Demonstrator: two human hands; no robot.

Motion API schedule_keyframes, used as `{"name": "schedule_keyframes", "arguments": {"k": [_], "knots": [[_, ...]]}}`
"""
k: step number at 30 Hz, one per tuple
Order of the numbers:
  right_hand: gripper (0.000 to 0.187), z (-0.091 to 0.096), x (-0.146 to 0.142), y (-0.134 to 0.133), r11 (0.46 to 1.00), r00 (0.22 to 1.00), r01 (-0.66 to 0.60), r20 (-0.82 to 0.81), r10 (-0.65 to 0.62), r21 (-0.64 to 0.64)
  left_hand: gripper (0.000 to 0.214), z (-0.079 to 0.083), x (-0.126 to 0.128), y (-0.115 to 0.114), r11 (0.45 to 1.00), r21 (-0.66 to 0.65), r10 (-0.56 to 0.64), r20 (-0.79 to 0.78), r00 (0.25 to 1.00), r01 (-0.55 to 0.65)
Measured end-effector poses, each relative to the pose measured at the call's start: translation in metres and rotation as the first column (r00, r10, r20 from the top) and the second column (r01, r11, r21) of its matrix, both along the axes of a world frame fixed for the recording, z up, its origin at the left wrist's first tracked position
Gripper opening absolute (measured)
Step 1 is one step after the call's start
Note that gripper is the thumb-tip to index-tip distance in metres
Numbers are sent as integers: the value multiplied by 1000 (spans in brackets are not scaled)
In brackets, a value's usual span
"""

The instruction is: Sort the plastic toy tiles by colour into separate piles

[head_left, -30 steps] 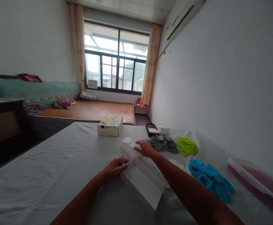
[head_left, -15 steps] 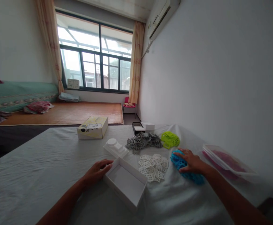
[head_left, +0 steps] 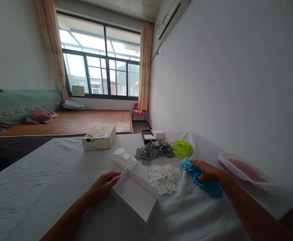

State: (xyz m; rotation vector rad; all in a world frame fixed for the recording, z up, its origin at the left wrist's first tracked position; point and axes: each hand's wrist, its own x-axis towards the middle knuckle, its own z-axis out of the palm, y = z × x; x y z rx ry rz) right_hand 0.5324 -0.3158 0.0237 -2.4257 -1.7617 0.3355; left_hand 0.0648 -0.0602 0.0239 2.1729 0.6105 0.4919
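My left hand (head_left: 103,184) rests against the near-left end of an open, empty white box (head_left: 135,195), fingers curled on its rim. My right hand (head_left: 205,170) lies on a heap of blue plastic pieces (head_left: 208,182), fingers bent over several of them. Between the two hands lies a pile of white lattice pieces (head_left: 164,174). Behind it are a grey pile (head_left: 153,150) and a lime-green pile (head_left: 183,148). A white moulded insert (head_left: 123,157) lies just beyond the box.
All this sits on a table under a white cloth (head_left: 48,180). A yellow carton (head_left: 99,137) and a small black-and-white box (head_left: 153,135) stand further back. A clear lidded tub (head_left: 245,173) with pink contents is at the right by the wall. Beyond are a bed and a window.
One second ago my right hand was at the white insert; it swung right onto the blue pieces and now curls over them. The view turned right. My left hand stayed at the box.
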Motion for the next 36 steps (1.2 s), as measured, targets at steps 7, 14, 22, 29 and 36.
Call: {"name": "schedule_keyframes", "arguments": {"k": [7, 14, 22, 29, 36], "knots": [[68, 12, -1, 0, 1000, 1000, -23, 9, 23, -9, 46, 0, 0, 0, 1000, 1, -21, 4, 1000, 21], [55, 12, 6, -6, 999, 999, 18, -51, -16, 48, 45, 2, 0, -1, 1000, 14, -23, -10, 1000, 23], [57, 19, 5, -2, 999, 992, -29, -122, 32, 27, 45, 2, 0, -3, 1000, 23, 18, -13, 1000, -18], [56, 20, 11, -5, 997, 994, 51, -103, -45, 61, 47, 3, 1, -4, 1000, -18, -9, 11, 1000, 10], [51, 23, 21, -5, 988, 988, 119, -106, -109, 96, 47, 6, 1, -7, 1000, -18, -11, 30, 999, 12]]}}
